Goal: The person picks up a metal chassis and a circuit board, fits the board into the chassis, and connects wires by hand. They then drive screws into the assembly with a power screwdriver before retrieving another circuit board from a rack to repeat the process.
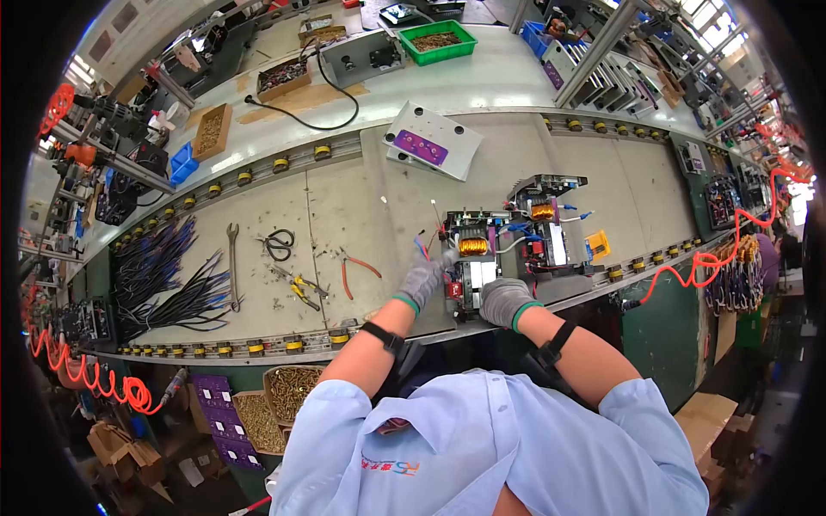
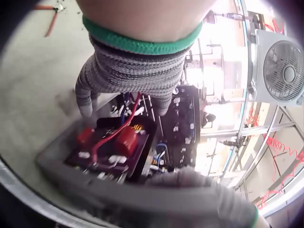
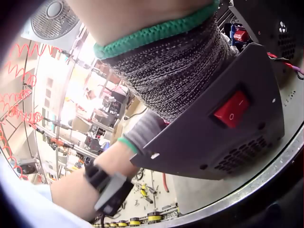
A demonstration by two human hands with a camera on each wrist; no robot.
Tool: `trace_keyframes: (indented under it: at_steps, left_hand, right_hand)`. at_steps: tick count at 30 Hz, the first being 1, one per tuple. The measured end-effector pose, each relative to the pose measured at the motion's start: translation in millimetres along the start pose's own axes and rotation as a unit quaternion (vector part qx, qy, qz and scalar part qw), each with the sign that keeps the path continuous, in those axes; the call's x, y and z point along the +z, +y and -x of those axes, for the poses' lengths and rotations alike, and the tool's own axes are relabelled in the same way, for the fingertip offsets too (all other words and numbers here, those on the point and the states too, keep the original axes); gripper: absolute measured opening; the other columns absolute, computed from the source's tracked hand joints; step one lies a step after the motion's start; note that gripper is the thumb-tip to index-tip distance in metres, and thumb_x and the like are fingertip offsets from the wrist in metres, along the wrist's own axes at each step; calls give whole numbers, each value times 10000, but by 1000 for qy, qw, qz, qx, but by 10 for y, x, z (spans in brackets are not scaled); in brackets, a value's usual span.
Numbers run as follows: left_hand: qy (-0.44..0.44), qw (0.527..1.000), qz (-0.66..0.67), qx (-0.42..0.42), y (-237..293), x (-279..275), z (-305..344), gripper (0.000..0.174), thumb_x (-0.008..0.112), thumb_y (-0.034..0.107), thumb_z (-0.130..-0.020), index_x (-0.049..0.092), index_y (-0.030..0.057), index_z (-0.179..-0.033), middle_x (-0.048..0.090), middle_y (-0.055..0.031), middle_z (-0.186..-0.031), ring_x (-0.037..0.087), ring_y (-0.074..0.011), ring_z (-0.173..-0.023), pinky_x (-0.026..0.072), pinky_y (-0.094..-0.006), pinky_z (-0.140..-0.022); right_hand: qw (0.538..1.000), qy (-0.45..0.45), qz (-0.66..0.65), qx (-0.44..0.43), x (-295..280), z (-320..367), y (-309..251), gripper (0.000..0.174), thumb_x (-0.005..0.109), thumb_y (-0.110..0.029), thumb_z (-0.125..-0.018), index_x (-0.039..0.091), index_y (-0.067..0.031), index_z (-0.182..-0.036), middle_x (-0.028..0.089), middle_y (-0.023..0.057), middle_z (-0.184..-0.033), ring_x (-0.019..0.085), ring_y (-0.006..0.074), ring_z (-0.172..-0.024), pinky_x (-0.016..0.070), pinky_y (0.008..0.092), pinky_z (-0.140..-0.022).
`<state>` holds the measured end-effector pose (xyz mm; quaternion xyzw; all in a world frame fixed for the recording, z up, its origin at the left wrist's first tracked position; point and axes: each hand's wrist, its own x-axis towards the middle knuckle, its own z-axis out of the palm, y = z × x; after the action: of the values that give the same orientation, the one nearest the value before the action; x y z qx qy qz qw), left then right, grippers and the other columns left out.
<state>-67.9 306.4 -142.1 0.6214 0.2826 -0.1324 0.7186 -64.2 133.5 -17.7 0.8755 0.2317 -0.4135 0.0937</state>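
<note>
Near unit (image 1: 483,277) sits near the front edge of the counter (image 1: 370,189), top open, coil (image 1: 472,247) exposed, 2nd unit (image 1: 557,249) just beside it. Left hand (image 1: 423,279) is at its left side: fingers spread, thumb well apart, no grip visible. Right hand (image 1: 508,303) works behind the switch panel (image 3: 190,147); fingertips hidden, can't tell if it has hold of anything.

Risks, my read:
1. Red wire (image 2: 108,137) arcs loose over the board; a gloved finger could snag it and stress the joint.
2. White lead (image 1: 511,243) between the 2 units could catch if the near unit gets turned or lifted.
3. Hard pull toward the body could tip the unit off the edge.
4. Scraps (image 1: 277,303) by the yellow pliers (image 1: 303,291) could stick to a glove, land inside, and short something if conductive.
</note>
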Motion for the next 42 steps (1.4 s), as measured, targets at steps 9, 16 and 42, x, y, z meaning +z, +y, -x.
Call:
trace_keyframes:
  at_steps: [9, 16, 42]
  left_hand:
    - [-13, 999, -11, 31, 47, 42, -627, 388, 759, 155, -866, 597, -20, -1173, 681, -56, -985, 634, -114, -823, 539, -291, -723]
    - [6, 988, 150, 18, -98, -181, -131, 365, 707, 159, -909, 597, 35, -1234, 657, -15, -936, 584, -99, -748, 489, -241, -641]
    - [33, 992, 122, 23, 577, -169, -241, 198, 630, 176, -962, 599, 86, -1136, 658, -32, -771, 583, -110, -524, 458, -248, -424]
  right_hand:
    - [996, 82, 11, 31, 114, 94, 103, 242, 614, -197, -804, 762, -83, -957, 738, 170, -941, 721, 341, -907, 574, 437, -771]
    - [994, 22, -97, 41, 92, 152, 7, 218, 635, -178, -796, 754, -133, -973, 720, 153, -1016, 687, 358, -981, 556, 435, -842]
    - [866, 433, -221, -119, 230, 165, 343, 115, 629, -118, -789, 623, -80, -897, 661, 175, -810, 667, 376, -761, 539, 471, -688]
